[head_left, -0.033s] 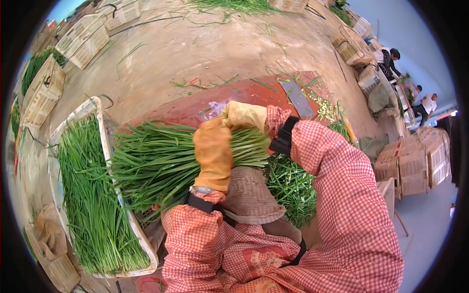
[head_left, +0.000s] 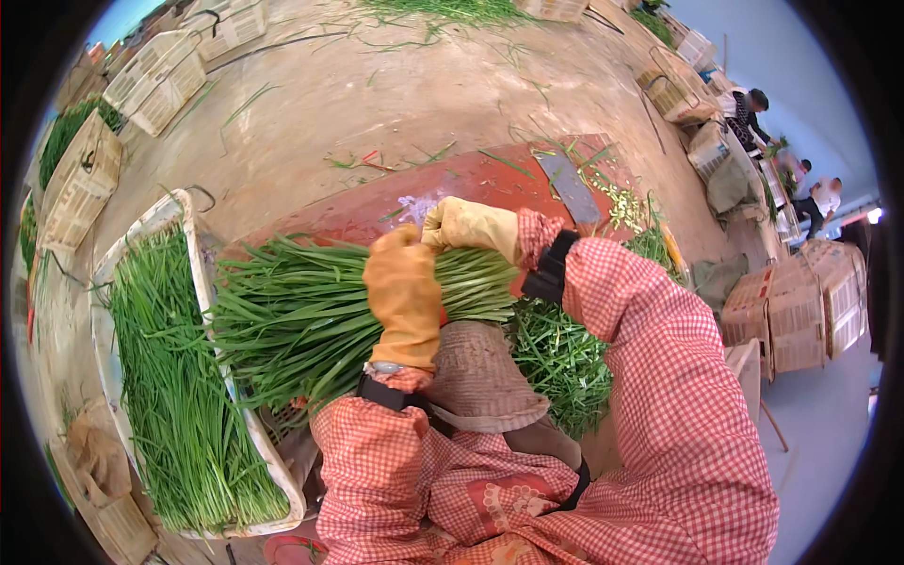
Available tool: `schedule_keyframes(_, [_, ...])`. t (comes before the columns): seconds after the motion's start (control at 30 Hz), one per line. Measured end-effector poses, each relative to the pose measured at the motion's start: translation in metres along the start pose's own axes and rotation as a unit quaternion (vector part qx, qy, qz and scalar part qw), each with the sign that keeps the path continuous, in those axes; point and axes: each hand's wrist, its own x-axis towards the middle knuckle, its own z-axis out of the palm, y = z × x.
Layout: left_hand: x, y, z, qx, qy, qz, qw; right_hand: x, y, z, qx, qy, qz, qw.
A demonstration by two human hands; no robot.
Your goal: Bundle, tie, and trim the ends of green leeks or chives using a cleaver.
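Note:
A thick bunch of long flat green leaves, like garlic chives (head_left: 301, 301), lies across in front of me, leaf ends to the left and pale stems to the right. My left hand (head_left: 405, 297), in an orange glove, reaches over its middle with fingers curled at the far side. Beside those fingertips, my right hand (head_left: 471, 229), in a pale yellow glove, is closed in a pinch. What either hand pinches is too small to make out. Beyond them a red board (head_left: 339, 215) carries some pale purple strips (head_left: 414, 207). A brown ribbed cloth (head_left: 485, 372) covers my knee.
At left stands a white crate (head_left: 200, 282) packed with green leaves. Loose leaves (head_left: 565, 363) heap right of my knee. A flat grey metal strip (head_left: 568, 185) lies on the board among trimmings. More crates (head_left: 155, 80) line the floor; people (head_left: 749, 118) work at far right.
Both hands have shifted very slightly left above the bunch. The bunch itself looks the same.

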Motion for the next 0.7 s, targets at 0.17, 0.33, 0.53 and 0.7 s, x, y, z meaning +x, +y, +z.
schedule_keyframes(0.17, [0.01, -0.025, 0.022, -0.259, -0.103, -0.252, 0.927, -0.041, -0.046, 0.017, -0.488, 0.016, -0.078, 0.869])
schedule_keyframes(0.33, [0.079, -0.081, 0.018, -0.177, -0.423, -0.131, 0.879, -0.03, -0.068, 0.103, -0.599, 0.254, -0.073, 0.755])
schedule_keyframes(0.53, [0.071, -0.087, -0.04, -0.246, -0.079, -0.324, 0.91, -0.046, -0.045, 0.005, -0.014, 0.12, 0.02, 0.992])
schedule_keyframes(0.7, [0.032, -0.021, -0.047, -0.265, -0.115, 0.014, 0.957, -0.058, -0.037, -0.012, 0.064, 0.052, -0.084, 0.993])
